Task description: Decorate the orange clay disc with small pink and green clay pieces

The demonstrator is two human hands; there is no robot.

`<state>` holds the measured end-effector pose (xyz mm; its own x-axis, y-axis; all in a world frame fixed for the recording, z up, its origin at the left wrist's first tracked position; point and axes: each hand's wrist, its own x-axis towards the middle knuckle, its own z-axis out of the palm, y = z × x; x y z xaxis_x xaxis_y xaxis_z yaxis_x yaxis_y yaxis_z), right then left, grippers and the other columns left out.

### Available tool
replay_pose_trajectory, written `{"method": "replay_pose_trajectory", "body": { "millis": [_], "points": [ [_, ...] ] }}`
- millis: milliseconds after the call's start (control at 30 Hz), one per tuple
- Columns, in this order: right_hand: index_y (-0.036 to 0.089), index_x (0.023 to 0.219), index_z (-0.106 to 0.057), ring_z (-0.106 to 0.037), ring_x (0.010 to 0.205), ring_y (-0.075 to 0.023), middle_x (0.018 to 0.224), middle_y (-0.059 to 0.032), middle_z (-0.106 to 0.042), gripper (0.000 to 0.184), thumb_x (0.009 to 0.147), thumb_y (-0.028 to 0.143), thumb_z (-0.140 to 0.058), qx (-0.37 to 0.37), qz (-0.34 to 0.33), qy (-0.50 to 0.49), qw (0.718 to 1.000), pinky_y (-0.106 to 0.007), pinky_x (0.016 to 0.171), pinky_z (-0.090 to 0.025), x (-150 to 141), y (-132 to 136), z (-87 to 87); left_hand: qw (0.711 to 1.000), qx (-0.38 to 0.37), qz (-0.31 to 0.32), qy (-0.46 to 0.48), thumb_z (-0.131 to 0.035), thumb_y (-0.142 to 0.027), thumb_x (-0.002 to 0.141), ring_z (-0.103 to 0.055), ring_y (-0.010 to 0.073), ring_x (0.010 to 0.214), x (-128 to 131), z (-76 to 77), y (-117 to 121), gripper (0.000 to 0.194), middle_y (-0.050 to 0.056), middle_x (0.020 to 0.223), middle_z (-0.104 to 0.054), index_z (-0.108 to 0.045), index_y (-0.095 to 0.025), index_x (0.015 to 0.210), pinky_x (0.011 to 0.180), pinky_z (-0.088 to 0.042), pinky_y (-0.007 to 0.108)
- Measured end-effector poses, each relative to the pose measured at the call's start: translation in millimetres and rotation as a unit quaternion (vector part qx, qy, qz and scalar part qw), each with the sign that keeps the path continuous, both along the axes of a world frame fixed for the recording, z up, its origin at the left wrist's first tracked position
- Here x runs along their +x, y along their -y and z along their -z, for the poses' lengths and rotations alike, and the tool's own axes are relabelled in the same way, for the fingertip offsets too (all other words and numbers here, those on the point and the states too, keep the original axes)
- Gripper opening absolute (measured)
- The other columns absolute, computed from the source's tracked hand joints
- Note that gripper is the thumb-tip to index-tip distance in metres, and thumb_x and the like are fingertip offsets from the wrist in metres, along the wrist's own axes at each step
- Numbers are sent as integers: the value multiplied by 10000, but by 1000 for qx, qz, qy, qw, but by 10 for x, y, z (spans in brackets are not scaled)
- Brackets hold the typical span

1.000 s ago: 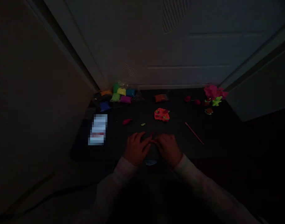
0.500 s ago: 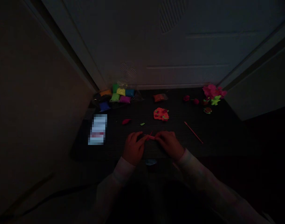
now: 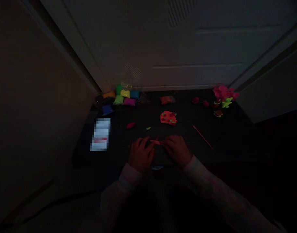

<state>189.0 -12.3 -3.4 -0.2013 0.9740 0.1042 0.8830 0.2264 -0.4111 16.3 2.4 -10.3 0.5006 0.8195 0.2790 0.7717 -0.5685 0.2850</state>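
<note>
Near the front of the dark table, a short pink strip [image 3: 155, 142] lies between my two hands. The dim light hides whether it is clay or a tool. My left hand [image 3: 141, 154] has its bent fingers and thumb at the strip's left end. My right hand [image 3: 177, 149] pinches the other end, its fingers curled together. A thin red sliver [image 3: 157, 138] sticks up beside the strip. Just beyond are a small green clay piece [image 3: 148, 128] and a dark red clay lump [image 3: 131, 126]. Farther back lies a flat orange clay shape [image 3: 168, 118] with red and green bits.
Bags of coloured clay [image 3: 125, 94] are heaped at the back left, with an orange bag [image 3: 167, 99] to their right. A pixelated sheet [image 3: 100, 134] lies left. A pink stick [image 3: 203, 137] rests right, near pink flowers [image 3: 224, 94]. A white door [image 3: 148, 42] stands behind the table [image 3: 235, 142].
My left thumb has slid lower along the strip, and more of the strip's left end shows. My right hand has turned slightly. The view has shifted a little.
</note>
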Motion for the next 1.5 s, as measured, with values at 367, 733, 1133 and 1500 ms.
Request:
{"method": "replay_pose_trajectory", "body": {
  "millis": [367, 733, 1133, 1500],
  "points": [
    [215, 900, -603, -488, 800, -174, 866, -40, -603, 193, 826, 307, -450, 4, 16, 16, 1000, -304, 681, -290, -40, -18, -4, 1000, 8, 22, 3, -459, -279, 794, -412, 256, 1002, -27, -7, 20, 308, 97, 1147, -521, -571, -212, 1073, 818, -392, 429],
    [175, 873, -598, -511, 824, -180, 861, -64, -611, 211, 847, 215, -392, 25, -10, -3, 1000, -303, 733, -364, -43, -5, 63, 999, 25, 24, 36, -460, -246, 789, -433, 238, 968, -37, 8, 44, 259, 95, 1012, -576, -619, -191, 986, 819, -411, 420],
    [215, 1114, -543, -520, 855, -168, 958, -69, -594, 348, 822, 119, -382, 61, -26, -23, 998, -312, 782, -397, 23, -13, 102, 999, 15, 30, 34, -453, -251, 796, -425, 231, 967, -51, 23, 38, 284, 93, 1023, -555, -586, -182, 1037, 836, -413, 406],
    [242, 1084, -569, -487, 841, -170, 938, -55, -594, 329, 811, 127, -427, 61, -58, -26, 996, -306, 774, -390, 25, -38, 98, 1000, 1, -2, -22, -447, -323, 798, -383, 277, 1057, 6, -19, 24, 372, 114, 1225, -433, -501, -234, 1155, 853, -376, 444]
  ]
}}
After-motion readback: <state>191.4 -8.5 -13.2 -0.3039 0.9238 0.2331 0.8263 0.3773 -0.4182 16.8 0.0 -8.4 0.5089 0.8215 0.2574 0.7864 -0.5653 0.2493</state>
